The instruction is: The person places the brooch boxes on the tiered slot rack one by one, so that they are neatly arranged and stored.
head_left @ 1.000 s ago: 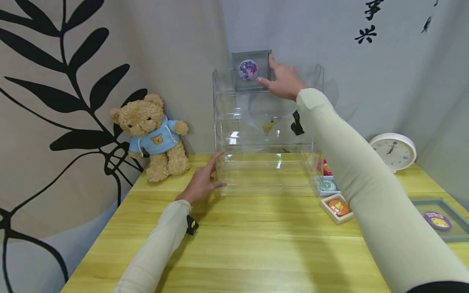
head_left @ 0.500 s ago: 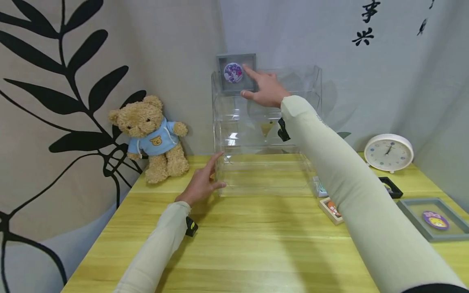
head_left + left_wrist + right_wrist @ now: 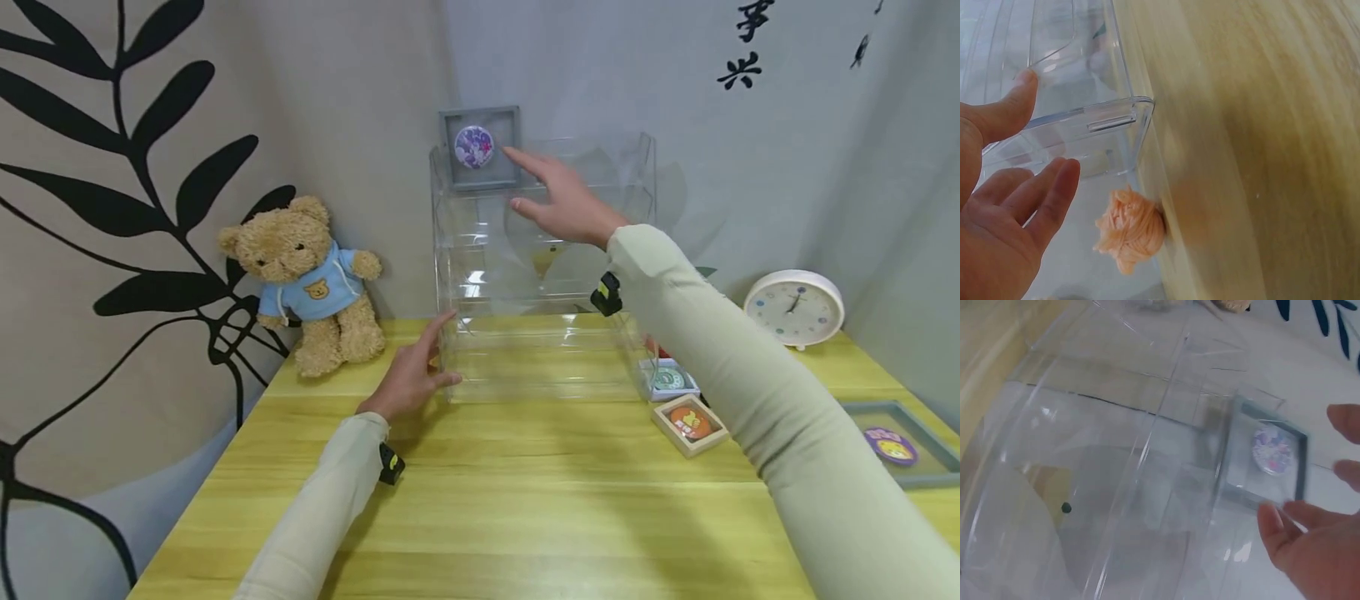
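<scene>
"What sort of place are we seeing?"

"It's looking like a corner of a home: a teddy bear (image 3: 309, 287) is resting on a wooden table (image 3: 525, 517)."

"What else is suggesting that?"

"A round white clock (image 3: 793, 308) is standing there, and black leaves (image 3: 161, 292) are climbing the pale backdrop (image 3: 360, 108)."

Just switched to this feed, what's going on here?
Someone is working bare-handed at a clear tiered rack on a table. A small grey frame with a round purple badge stands at the left end of the top tier. The right hand is at that frame's right side, index finger extended, not gripping; whether it touches is hard to tell. The left hand is at the rack's left side. On the right, a wooden frame and a larger grey frame lie on the table.
</scene>
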A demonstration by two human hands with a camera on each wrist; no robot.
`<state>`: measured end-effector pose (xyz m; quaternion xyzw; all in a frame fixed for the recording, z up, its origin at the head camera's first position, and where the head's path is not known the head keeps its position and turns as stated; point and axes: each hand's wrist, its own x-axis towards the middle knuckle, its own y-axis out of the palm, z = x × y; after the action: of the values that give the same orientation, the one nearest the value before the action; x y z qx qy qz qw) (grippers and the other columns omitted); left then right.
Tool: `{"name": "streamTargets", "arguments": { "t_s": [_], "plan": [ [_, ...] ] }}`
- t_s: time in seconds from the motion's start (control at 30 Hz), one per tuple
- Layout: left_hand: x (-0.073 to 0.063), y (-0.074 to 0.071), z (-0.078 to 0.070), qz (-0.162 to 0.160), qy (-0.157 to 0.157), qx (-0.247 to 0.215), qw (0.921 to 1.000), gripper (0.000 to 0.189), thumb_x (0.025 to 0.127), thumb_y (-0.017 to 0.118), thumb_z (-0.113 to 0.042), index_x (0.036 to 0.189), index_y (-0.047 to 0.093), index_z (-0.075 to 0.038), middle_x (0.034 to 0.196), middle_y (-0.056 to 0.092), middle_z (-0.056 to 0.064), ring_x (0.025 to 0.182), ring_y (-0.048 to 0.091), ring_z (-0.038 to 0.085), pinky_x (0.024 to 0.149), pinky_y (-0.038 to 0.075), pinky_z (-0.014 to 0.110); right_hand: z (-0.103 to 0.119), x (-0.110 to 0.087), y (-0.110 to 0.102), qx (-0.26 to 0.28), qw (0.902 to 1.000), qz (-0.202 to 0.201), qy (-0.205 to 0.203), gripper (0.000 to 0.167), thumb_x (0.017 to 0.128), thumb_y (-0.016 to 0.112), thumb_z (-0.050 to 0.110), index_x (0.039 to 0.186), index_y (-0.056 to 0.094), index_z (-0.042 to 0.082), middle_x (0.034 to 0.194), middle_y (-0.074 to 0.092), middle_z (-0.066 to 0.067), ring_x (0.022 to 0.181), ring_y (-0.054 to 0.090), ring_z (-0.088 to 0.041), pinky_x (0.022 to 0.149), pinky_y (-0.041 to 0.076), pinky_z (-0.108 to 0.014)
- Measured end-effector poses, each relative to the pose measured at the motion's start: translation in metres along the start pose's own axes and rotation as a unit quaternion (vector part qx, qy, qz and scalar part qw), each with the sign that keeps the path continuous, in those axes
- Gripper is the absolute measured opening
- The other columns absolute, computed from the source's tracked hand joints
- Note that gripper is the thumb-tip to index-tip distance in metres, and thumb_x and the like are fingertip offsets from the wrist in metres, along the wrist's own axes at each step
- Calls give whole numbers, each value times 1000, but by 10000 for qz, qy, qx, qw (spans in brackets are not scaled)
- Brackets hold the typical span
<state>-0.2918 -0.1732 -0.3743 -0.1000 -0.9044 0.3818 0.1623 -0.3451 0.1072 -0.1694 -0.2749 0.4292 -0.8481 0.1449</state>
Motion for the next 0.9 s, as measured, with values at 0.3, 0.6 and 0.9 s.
{"name": "streamTargets", "arguments": {
  "t_s": [0.3, 0.6, 0.9],
  "plan": [
    [-1, 0, 1, 55, 50, -383, 9992, 106, 84, 80, -8, 154, 16, -56, 168, 20, 13, 138, 47, 47, 101, 57, 50, -7, -92, -4, -558, 9889, 1179, -715, 47, 101, 60, 18, 145, 51, 8, 142, 59, -17, 109, 70, -29, 93, 62, -44],
    [5, -2, -1, 7, 173, -199, 9997, 107, 84, 80, -10, 154, 14, -57, 165, 25, 20, 133, 52, 48, 98, 58, 53, -37, -178, 0, -896, 9453, 3137, 20, 41, 102, 58, 31, 140, 57, 13, 124, 68, -3, 105, 69, -14, 89, 60, -35],
    [0, 4, 0, -36, 122, -229, 9997, 106, 84, 80, -8, 155, 16, -54, 167, 23, 16, 135, 50, 48, 99, 57, 52, -88, -230, -11, -618, 9576, 2787, 389, 41, 100, 61, 34, 135, 60, 13, 116, 71, 3, 94, 66, -3, 74, 57, -21]
  ]
}}
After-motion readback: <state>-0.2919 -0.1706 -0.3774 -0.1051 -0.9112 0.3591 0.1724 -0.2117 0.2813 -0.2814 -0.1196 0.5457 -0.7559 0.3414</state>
